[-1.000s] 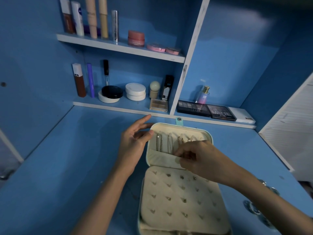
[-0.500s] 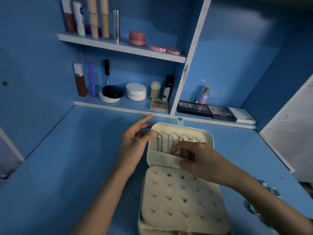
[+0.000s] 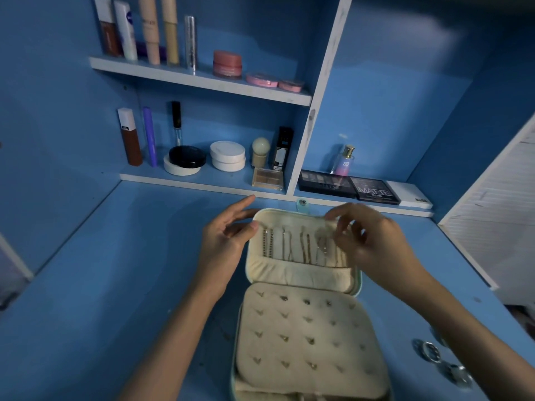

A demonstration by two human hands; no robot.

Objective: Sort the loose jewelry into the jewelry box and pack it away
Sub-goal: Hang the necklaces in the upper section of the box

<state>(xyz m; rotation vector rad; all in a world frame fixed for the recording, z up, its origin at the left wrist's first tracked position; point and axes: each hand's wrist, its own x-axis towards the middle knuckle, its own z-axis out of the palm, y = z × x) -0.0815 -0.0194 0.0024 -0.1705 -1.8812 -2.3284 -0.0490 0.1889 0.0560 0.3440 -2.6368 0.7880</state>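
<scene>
To the left of the jewelry box (image 3: 321, 351), which lies opened flat on the blue counter (image 3: 115, 285), the left hand (image 3: 228, 241) is held open. Its fingers are straight and its thumb is laid against the left rim of the lid. Nothing is gripped by it; it is judged to be placed there as a brace, so that the lid is kept from sliding or tipping while it is worked on.

In the lid, the far half of the box, a dark beaded chain (image 3: 267, 243) and several gold chains (image 3: 305, 247) are hung side by side. Their lower ends are tucked into the gathered pocket (image 3: 301, 274), presumably so that they are kept apart and untangled. On the padded panel in the near half, stud earrings (image 3: 307, 301) are set in rows.

At the lid's upper right corner the right hand (image 3: 373, 244) is held with curled fingers. Thumb and forefinger are brought together on what appears to be the top of a thin silvery chain (image 3: 322, 247), probably to hook it in place; the hook itself cannot be made out.

To the right of the box, near its front, loose rings (image 3: 428, 350) are left on the counter and are not yet sorted, so the packing is judged unfinished.
</scene>
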